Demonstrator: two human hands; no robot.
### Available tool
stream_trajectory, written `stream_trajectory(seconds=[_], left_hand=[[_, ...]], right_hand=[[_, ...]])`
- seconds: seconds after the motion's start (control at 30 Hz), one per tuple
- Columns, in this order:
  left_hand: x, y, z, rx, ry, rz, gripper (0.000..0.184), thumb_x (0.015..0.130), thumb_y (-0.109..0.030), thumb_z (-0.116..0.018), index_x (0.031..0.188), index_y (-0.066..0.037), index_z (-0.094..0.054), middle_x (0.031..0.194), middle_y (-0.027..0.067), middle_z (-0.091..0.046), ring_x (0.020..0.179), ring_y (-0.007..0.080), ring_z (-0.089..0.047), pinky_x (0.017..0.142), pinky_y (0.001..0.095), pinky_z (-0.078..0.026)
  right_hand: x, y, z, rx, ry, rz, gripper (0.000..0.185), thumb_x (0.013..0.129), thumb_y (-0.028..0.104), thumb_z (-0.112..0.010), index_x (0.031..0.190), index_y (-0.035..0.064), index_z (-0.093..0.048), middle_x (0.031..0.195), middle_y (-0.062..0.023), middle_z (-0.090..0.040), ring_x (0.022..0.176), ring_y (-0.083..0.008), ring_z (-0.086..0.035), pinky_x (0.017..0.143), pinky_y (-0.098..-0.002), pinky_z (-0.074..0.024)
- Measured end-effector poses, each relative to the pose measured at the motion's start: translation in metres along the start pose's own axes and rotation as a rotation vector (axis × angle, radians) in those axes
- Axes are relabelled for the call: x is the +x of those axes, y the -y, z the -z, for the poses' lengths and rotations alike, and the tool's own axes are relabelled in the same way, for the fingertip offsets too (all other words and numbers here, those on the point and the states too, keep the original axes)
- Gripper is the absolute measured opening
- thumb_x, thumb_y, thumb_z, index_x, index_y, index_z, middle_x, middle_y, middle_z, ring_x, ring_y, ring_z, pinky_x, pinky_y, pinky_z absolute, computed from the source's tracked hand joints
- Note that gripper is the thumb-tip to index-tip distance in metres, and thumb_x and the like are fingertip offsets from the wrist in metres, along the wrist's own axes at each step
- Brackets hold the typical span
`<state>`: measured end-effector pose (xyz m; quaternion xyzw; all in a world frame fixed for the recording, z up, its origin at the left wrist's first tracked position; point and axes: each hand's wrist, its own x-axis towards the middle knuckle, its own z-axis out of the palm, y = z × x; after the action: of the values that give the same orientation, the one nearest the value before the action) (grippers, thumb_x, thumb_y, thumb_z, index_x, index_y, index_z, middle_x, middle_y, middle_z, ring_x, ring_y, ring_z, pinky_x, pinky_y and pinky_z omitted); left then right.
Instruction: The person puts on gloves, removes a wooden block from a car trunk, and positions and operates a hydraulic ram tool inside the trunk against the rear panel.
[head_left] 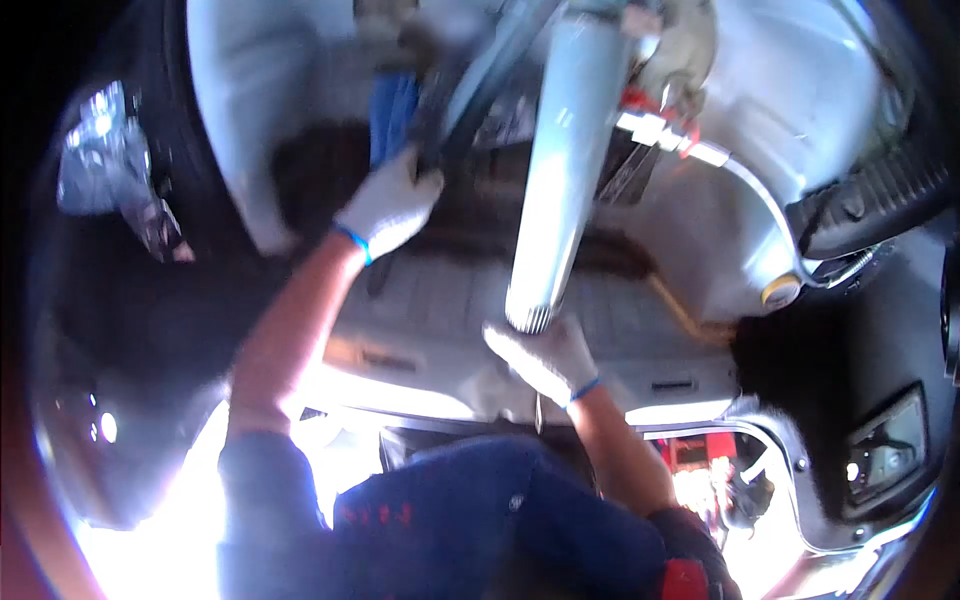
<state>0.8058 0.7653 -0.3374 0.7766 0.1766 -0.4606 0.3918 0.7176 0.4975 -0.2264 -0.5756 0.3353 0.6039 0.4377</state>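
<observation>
The white-gloved right hand (545,358) grasps a silvery metal tube (565,165); I cannot tell if the white-gloved left hand (392,205) grips the dark bar (433,125).

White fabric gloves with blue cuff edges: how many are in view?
2: one glove on the left hand, just below a blue strip; the other glove on the right hand, at the lower end of the silvery cylindrical tube.

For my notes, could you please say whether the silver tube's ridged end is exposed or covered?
Exposed: ridges on the silver tube show beside the gloved right hand, which may hide some.
</observation>
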Motion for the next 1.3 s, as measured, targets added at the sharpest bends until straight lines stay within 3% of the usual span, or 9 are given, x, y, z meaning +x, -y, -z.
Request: stream_trajectory(seconds=[0.2, 0.37, 0.53, 0.7, 0.8, 0.97, 1.07, 1.17, 1.3], left_hand=[[-0.1, -0.099, 0.083, -0.624, 0.168, 0.142, 0.027, 0.104, -0.027, -0.063, 0.122, -0.007, -0.063, 0.082, 0.0001, -0.065, 0.067, 0.0062, -0.061, 0.06, 0.0283, -0.056], [-0.095, -0.115, 0.072, -0.625, 0.152, 0.413, 0.027, 0.103, -0.013, -0.059, 0.127, 0.0, -0.06, 0.09, 0.0045, -0.065, 0.072, 0.0142, -0.063, 0.063, 0.0333, -0.056], [-0.108, -0.124, 0.069, -0.743, 0.153, 0.243, 0.026, 0.102, -0.01, -0.054, 0.126, -0.001, -0.056, 0.087, 0.0037, -0.064, 0.062, 0.0089, -0.057, 0.055, 0.0258, -0.051], [-0.112, -0.172, 0.11, -1.022, 0.286, 0.49, 0.02, 0.096, -0.003, -0.041, 0.103, 0.003, -0.059, 0.057, 0.0076, -0.051, 0.042, 0.0149, -0.048, 0.036, 0.0314, -0.044], [-0.116, -0.15, 0.097, -1.055, 0.326, 0.191, 0.017, 0.099, -0.005, -0.042, 0.096, 0.001, -0.057, 0.053, 0.0073, -0.046, 0.036, 0.0151, -0.042, 0.035, 0.0304, -0.043], [-0.082, -0.088, 0.051, -0.851, 0.26, 0.224, 0.055, 0.104, -0.012, -0.052, 0.157, -0.005, -0.039, 0.093, 0.0034, -0.06, 0.055, 0.0096, -0.053, 0.044, 0.0242, -0.048], [-0.03, 0.001, -0.011, -0.553, 0.075, -0.382, 0.052, 0.102, -0.011, -0.054, 0.152, -0.001, -0.041, 0.083, 0.0034, -0.058, 0.05, 0.0113, -0.05, 0.043, 0.0265, -0.048], [-0.006, 0.041, -0.041, 0.195, -0.367, -0.384, 0.036, 0.107, -0.025, -0.061, 0.137, -0.005, -0.056, 0.08, 0.007, -0.061, 0.06, 0.0142, -0.057, 0.058, 0.0326, -0.05], [-0.023, 0.015, -0.013, 0.017, 0.016, -0.158, 0.027, 0.105, -0.025, -0.057, 0.104, 0.001, -0.06, 0.063, 0.0166, -0.054, 0.058, 0.029, -0.061, 0.06, 0.0389, -0.056]], right_hand=[[-0.002, 0.015, -0.002, 0.103, 0.013, -0.025, 0.018, 0.088, 0.019, -0.087, 0.09, 0.0027, -0.077, 0.083, -0.0028, -0.076, 0.075, -0.0084, -0.07, 0.066, -0.0293, -0.055], [0.001, 0.011, -0.005, -0.018, -0.103, 0.078, 0.019, 0.087, 0.018, -0.087, 0.087, 0.0026, -0.076, 0.08, -0.0019, -0.074, 0.071, -0.0082, -0.068, 0.064, -0.0288, -0.0528], [0.001, 0.015, -0.004, -0.062, -0.113, 0.08, 0.02, 0.086, 0.018, -0.087, 0.082, 0.0042, -0.073, 0.076, 0.0006, -0.071, 0.068, -0.0062, -0.064, 0.062, -0.0293, -0.0511], [0.003, 0.013, -0.005, -0.089, -0.105, 0.095, 0.02, 0.086, 0.018, -0.087, 0.082, 0.0045, -0.073, 0.075, 0.0006, -0.071, 0.068, -0.0055, -0.063, 0.063, -0.0303, -0.0506], [0.002, 0.017, -0.005, -0.063, -0.092, 0.056, 0.02, 0.087, 0.018, -0.087, 0.083, 0.004, -0.074, 0.077, 0.0006, -0.071, 0.07, -0.0055, -0.064, 0.064, -0.0304, -0.0511], [0.006, 0.008, -0.005, -0.09, -0.106, 0.12, 0.019, 0.086, 0.018, -0.087, 0.086, 0.003, -0.075, 0.077, 0.0003, -0.072, 0.07, -0.0068, -0.065, 0.064, -0.0299, -0.0521], [0.002, 0.015, -0.003, -0.117, -0.074, 0.114, 0.019, 0.087, 0.019, -0.087, 0.088, 0.0028, -0.075, 0.077, -0.0005, -0.073, 0.071, -0.0075, -0.067, 0.065, -0.03, -0.053], [0.007, 0.004, -0.004, -0.098, -0.089, 0.129, 0.02, 0.087, 0.02, -0.086, 0.088, 0.0025, -0.075, 0.077, -0.0013, -0.073, 0.072, -0.0082, -0.068, 0.066, -0.0304, -0.0536], [0.005, 0.012, -0.003, -0.139, -0.07, 0.124, 0.021, 0.087, 0.021, -0.085, 0.089, 0.002, -0.075, 0.076, -0.0034, -0.073, 0.072, -0.0095, -0.069, 0.067, -0.0314, -0.054]])
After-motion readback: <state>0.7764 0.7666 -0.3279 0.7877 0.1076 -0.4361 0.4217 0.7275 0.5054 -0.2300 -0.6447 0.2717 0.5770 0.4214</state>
